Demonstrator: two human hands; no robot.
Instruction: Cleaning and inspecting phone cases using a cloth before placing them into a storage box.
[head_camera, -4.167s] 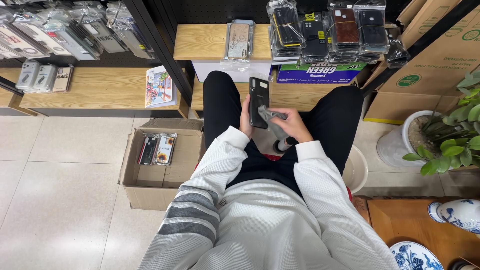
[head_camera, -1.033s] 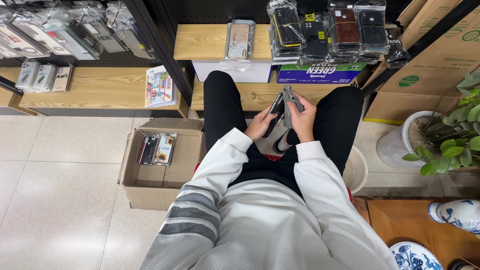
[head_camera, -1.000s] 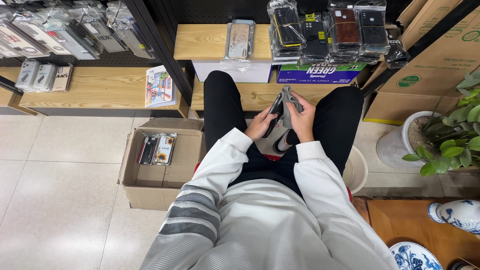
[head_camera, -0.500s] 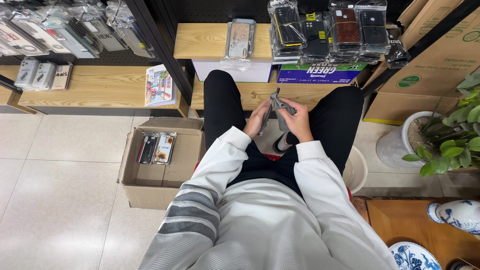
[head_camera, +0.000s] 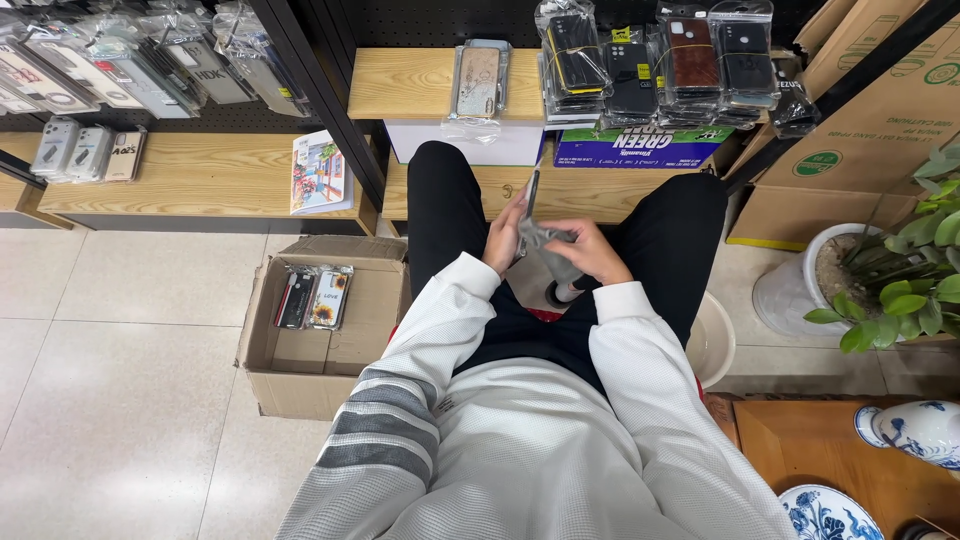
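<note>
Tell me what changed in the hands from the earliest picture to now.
The left hand has turned the dark phone case from face-on to edge-on. The right hand has moved the grey cloth from behind the case to beside it. The cardboard box and shelves stayed put.

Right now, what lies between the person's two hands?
In the head view, a grey cloth is bunched between the left hand and right hand, against a thin dark phone case.
</note>
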